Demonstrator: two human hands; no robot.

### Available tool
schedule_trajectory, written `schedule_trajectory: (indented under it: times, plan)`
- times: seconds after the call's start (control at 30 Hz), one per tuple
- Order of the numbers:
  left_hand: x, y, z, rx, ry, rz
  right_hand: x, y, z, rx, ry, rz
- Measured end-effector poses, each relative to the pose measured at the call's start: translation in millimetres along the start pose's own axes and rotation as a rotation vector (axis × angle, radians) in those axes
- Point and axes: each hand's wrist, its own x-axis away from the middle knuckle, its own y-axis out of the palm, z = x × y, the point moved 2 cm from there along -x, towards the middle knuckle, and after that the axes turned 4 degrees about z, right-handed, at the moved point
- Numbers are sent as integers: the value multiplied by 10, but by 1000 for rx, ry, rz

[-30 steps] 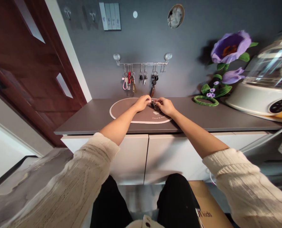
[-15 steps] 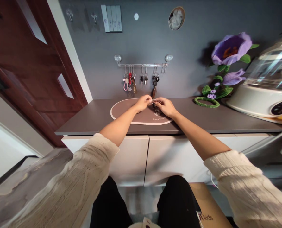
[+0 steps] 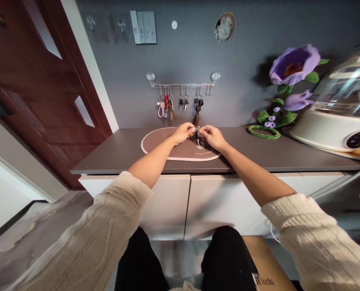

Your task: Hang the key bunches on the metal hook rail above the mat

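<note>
My left hand [image 3: 182, 133] and my right hand [image 3: 212, 136] meet above an oval brown mat [image 3: 155, 142] on a dark countertop [image 3: 113, 153]. Between them hangs a small bunch of keys [image 3: 197, 135] on a ring. Both hands pinch it, fingers curled, one on each side. The keys dangle just above the mat. Behind them a metal hook rail [image 3: 182, 85] on the grey wall carries several key bunches.
A dark red door [image 3: 31, 81] stands at the left. A purple fabric flower [image 3: 291, 64] and a green ring [image 3: 264, 131] sit at the right, beside a white appliance with a clear dome [image 3: 337, 113]. White cabinet doors [image 3: 210, 202] lie below. A cardboard box [image 3: 267, 266] is by my knee.
The keys have been lifted off the mat and now hang between both hands. The hands have risen slightly and stayed close together.
</note>
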Motion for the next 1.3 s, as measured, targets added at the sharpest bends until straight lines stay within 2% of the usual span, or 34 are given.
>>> schedule_trajectory:
  times: [0.13, 0.3, 0.4, 0.63, 0.87, 1.3]
  plan:
    - [-4, 10, -9, 16, 0, 1, -14, -13, -2, 10, -7, 15]
    - [-26, 10, -26, -20, -30, 79, -40, -51, -36, -2, -35, 51]
    - [-38, -1, -52, -114, -33, 111, -64, -97, -41, -20, -16, 101]
    - [-55, -4, -158, -436, 50, 77, -135, -184, -19, -65, -20, 153]
    - [-59, 37, -157, -583, 83, 53, -242, -247, -30, -113, -61, 219]
    - [-118, 58, -199, -609, 72, 101, -627, -330, -135, -142, -131, 286]
